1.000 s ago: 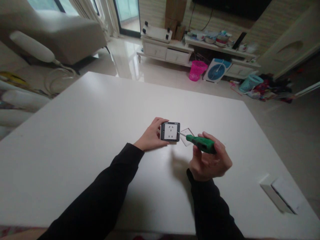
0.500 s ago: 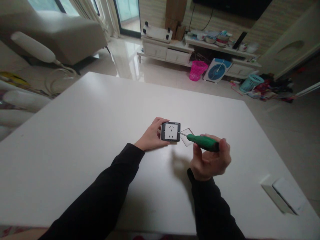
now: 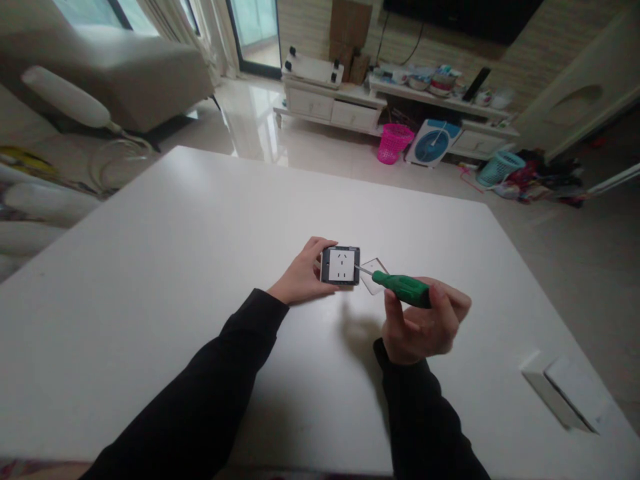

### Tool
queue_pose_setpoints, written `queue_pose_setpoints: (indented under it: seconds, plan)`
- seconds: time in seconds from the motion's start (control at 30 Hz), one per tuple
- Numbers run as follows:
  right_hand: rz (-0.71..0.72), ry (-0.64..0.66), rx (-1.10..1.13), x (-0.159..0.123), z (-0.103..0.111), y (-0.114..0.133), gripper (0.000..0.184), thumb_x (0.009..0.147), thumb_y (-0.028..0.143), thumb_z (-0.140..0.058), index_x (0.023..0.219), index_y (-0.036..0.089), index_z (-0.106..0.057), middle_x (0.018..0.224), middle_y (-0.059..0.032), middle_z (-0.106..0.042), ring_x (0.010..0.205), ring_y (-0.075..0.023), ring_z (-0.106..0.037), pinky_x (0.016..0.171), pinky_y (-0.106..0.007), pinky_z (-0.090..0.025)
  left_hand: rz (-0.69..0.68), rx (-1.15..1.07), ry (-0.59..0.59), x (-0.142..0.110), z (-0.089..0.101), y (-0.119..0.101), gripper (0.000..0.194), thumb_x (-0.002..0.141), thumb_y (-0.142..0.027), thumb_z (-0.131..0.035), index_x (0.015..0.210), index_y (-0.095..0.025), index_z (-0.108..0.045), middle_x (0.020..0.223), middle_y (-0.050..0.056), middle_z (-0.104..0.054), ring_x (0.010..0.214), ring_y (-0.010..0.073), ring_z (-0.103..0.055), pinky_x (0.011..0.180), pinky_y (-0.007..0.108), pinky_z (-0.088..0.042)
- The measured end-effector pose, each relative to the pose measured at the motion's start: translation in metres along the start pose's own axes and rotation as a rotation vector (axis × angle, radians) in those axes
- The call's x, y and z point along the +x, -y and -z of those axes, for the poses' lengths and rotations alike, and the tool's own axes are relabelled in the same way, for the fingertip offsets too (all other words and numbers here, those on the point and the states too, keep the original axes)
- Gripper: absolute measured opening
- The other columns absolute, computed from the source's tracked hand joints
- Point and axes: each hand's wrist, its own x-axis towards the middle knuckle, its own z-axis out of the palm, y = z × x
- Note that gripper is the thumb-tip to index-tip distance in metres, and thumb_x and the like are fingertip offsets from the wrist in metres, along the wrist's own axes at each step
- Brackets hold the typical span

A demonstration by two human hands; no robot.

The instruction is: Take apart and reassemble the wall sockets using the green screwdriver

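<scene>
A small wall socket [image 3: 341,265], white face in a dark frame, stands tilted up on the white table [image 3: 200,267]. My left hand [image 3: 300,275] grips its left side with fingers wrapped round it. My right hand [image 3: 425,323] is closed on a green-handled screwdriver [image 3: 403,288], whose metal tip touches the socket's right edge. A thin square cover plate [image 3: 374,275] lies flat on the table just right of the socket, under the screwdriver shaft.
A white box [image 3: 567,397] lies near the table's right front corner. Beyond the table are a sofa [image 3: 125,67], a low TV cabinet [image 3: 350,107], a pink basket [image 3: 394,142] and a blue fan [image 3: 434,141] on the floor.
My right hand's fingers have shifted round the green handle, as if turning it. The socket and my left hand have stayed in place.
</scene>
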Motion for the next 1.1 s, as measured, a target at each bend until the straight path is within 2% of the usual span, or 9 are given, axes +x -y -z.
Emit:
queue_pose_setpoints:
  seconds: [0.17, 0.27, 0.5, 0.67, 0.87, 1.1]
  plan:
    - [-0.037, -0.005, 0.046, -0.0062, -0.0026, -0.0032, 0.079, 0.082, 0.007, -0.072, 0.155, 0.029, -0.051, 0.115, -0.009, -0.067, 0.094, -0.025, -0.073, 0.069, -0.043, -0.067, -0.007, 0.006, 0.006, -0.0006, 0.0, 0.0012, 0.081, 0.066, -0.023, -0.091, 0.138, -0.025, -0.055, 0.134, 0.009, -0.051, 0.107, 0.0223, -0.061, 0.065, 0.027, -0.059]
    - [-0.065, 0.012, 0.066, -0.0067, -0.0035, -0.0035, 0.077, 0.082, 0.005, -0.067, 0.153, 0.029, -0.051, 0.117, -0.0094, -0.068, 0.098, -0.0264, -0.073, 0.072, -0.047, -0.068, -0.002, 0.004, 0.009, -0.0008, 0.0, 0.0018, 0.081, 0.066, -0.022, -0.091, 0.139, -0.025, -0.055, 0.135, 0.009, -0.051, 0.107, 0.0225, -0.061, 0.066, 0.027, -0.06]
    - [-0.005, 0.036, 0.045, 0.0012, 0.0003, -0.0016, 0.073, 0.078, 0.008, -0.075, 0.145, 0.029, -0.057, 0.113, -0.0074, -0.065, 0.093, -0.0239, -0.069, 0.068, -0.04, -0.063, 0.001, -0.007, 0.014, -0.0004, -0.0002, 0.0042, 0.086, 0.065, -0.021, -0.091, 0.141, -0.027, -0.054, 0.137, 0.009, -0.05, 0.109, 0.0228, -0.061, 0.067, 0.028, -0.061]
    - [0.019, 0.007, -0.027, 0.0011, 0.0011, -0.0041, 0.068, 0.079, 0.02, -0.085, 0.141, 0.03, -0.059, 0.11, -0.0054, -0.062, 0.085, -0.0205, -0.066, 0.063, -0.035, -0.058, 0.016, -0.005, 0.012, 0.0001, -0.0001, 0.0037, 0.084, 0.065, -0.023, -0.092, 0.141, -0.026, -0.055, 0.137, 0.01, -0.05, 0.111, 0.0246, -0.061, 0.067, 0.029, -0.061]
    - [0.008, -0.021, -0.045, -0.0001, -0.0007, -0.0032, 0.066, 0.082, 0.019, -0.083, 0.142, 0.027, -0.057, 0.107, -0.0063, -0.063, 0.085, -0.0219, -0.066, 0.064, -0.036, -0.058, 0.018, 0.0, 0.016, 0.0004, 0.0007, 0.001, 0.082, 0.066, -0.026, -0.092, 0.14, -0.025, -0.055, 0.137, 0.01, -0.051, 0.11, 0.0249, -0.061, 0.066, 0.029, -0.061]
    - [0.036, -0.076, -0.016, 0.0002, -0.0035, -0.0066, 0.073, 0.077, 0.018, -0.085, 0.144, 0.023, -0.055, 0.107, -0.0067, -0.067, 0.082, -0.0217, -0.07, 0.063, -0.037, -0.06, 0.008, -0.01, 0.012, 0.0003, 0.0, 0.0015, 0.082, 0.066, -0.025, -0.092, 0.139, -0.025, -0.055, 0.136, 0.01, -0.051, 0.109, 0.0235, -0.061, 0.067, 0.028, -0.06]
